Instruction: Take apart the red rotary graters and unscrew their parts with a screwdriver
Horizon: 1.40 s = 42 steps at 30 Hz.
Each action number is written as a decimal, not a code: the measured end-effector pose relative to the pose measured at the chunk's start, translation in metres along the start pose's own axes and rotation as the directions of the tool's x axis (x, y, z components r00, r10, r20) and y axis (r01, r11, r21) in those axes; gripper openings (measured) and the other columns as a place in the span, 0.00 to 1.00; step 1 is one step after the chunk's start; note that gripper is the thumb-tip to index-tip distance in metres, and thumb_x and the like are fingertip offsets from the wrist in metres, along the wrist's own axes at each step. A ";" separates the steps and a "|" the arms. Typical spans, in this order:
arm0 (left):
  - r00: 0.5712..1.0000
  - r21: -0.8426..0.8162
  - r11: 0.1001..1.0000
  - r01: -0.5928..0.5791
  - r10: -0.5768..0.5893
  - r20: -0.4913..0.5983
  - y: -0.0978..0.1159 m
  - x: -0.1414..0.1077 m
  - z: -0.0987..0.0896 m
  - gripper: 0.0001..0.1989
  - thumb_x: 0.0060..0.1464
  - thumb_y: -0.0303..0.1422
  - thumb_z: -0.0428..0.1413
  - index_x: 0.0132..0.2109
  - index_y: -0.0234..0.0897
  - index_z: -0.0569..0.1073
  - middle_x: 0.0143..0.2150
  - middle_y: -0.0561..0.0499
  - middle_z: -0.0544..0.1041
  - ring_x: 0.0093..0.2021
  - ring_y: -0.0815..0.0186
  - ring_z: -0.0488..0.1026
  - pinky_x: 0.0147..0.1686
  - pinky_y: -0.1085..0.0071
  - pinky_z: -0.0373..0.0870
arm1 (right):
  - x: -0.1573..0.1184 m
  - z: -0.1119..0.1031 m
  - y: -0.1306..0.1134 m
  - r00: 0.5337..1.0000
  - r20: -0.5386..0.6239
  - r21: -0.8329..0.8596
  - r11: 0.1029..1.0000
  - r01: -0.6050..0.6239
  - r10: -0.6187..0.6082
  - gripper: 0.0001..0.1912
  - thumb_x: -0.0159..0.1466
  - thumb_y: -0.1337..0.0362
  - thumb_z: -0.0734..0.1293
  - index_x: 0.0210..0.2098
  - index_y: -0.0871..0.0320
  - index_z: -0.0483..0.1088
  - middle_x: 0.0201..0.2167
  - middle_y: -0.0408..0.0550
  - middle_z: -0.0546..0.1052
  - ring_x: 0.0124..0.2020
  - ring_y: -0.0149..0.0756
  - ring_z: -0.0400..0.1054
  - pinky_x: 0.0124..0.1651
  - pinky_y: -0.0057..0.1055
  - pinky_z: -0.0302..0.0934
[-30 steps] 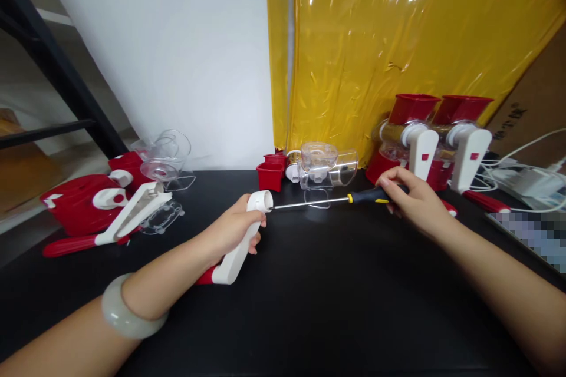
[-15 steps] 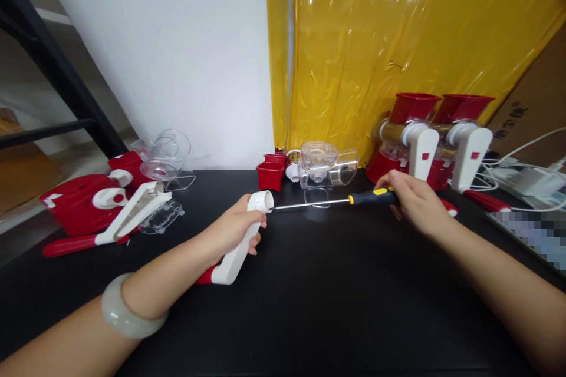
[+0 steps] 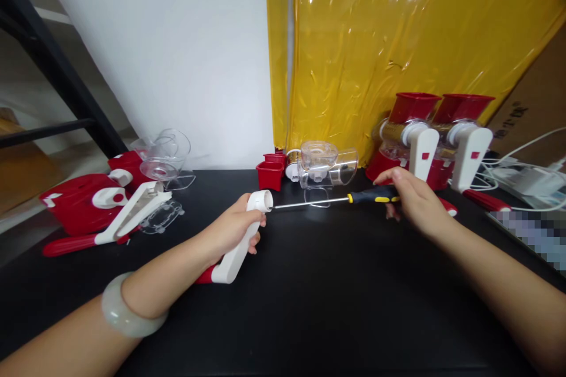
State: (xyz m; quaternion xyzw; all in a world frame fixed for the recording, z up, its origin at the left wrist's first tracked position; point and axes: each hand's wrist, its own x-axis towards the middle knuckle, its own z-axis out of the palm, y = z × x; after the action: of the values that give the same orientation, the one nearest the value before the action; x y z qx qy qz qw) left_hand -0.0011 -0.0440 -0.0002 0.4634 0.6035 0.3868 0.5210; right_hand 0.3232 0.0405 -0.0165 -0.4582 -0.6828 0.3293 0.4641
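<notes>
My left hand (image 3: 239,222) is closed round the white arm of a crank handle (image 3: 233,261), whose red grip shows in part below my wrist. The arm's round, hollow end points up and to the right. A screwdriver (image 3: 365,196) with a dark blue and yellow handle lies level across the middle, its metal shaft reaching the rim of that hollow end. Whether the tip sits on a screw is too small to tell. At the handle's far end, my right hand (image 3: 415,200) holds the screwdriver, with its index finger loosened and stretched over the top.
Red grater bodies (image 3: 77,200) and another crank handle (image 3: 128,212) lie on the left of the black table (image 3: 345,306). At the back are red pushers (image 3: 269,174) and a clear housing (image 3: 318,165). Two assembled drum graters (image 3: 427,141) and white cables (image 3: 513,171) stand right.
My right hand's fingers have shifted and loosened on the screwdriver handle, which has turned so its yellow patches face differently. My left hand and the crank handle stay almost still.
</notes>
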 end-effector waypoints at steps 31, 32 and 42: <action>0.999 -0.013 0.999 -0.030 0.030 -0.046 -0.001 0.002 0.000 0.16 0.48 0.28 0.54 0.44 0.41 0.59 0.28 0.59 0.65 0.17 0.74 0.63 0.16 0.74 0.64 | -0.004 0.001 -0.004 0.995 0.062 0.168 0.984 0.063 -0.074 0.24 0.66 0.41 0.57 0.38 0.55 0.67 0.20 0.43 0.71 0.18 0.31 0.64 0.22 0.28 0.57; 0.998 -0.011 0.999 -0.030 0.029 -0.055 -0.001 0.002 0.000 0.17 0.48 0.29 0.54 0.45 0.41 0.59 0.29 0.58 0.66 0.17 0.73 0.63 0.16 0.74 0.65 | -0.004 0.002 -0.005 0.996 0.073 0.106 0.994 0.037 -0.045 0.25 0.67 0.41 0.55 0.38 0.55 0.67 0.17 0.42 0.69 0.15 0.30 0.61 0.19 0.27 0.53; 0.998 -0.011 0.999 -0.041 0.041 -0.038 -0.004 0.005 -0.001 0.16 0.47 0.29 0.55 0.43 0.41 0.58 0.28 0.60 0.63 0.17 0.75 0.61 0.18 0.73 0.66 | -0.003 -0.003 -0.003 0.991 0.064 0.217 0.971 0.099 -0.115 0.20 0.56 0.52 0.73 0.42 0.49 0.65 0.33 0.42 0.72 0.29 0.37 0.73 0.33 0.34 0.67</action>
State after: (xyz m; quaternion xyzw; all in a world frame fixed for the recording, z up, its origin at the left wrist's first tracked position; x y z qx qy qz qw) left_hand -0.0032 -0.0407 -0.0054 0.4653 0.6012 0.4095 0.5043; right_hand 0.3256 0.0371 -0.0141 -0.3554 -0.6845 0.3923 0.5013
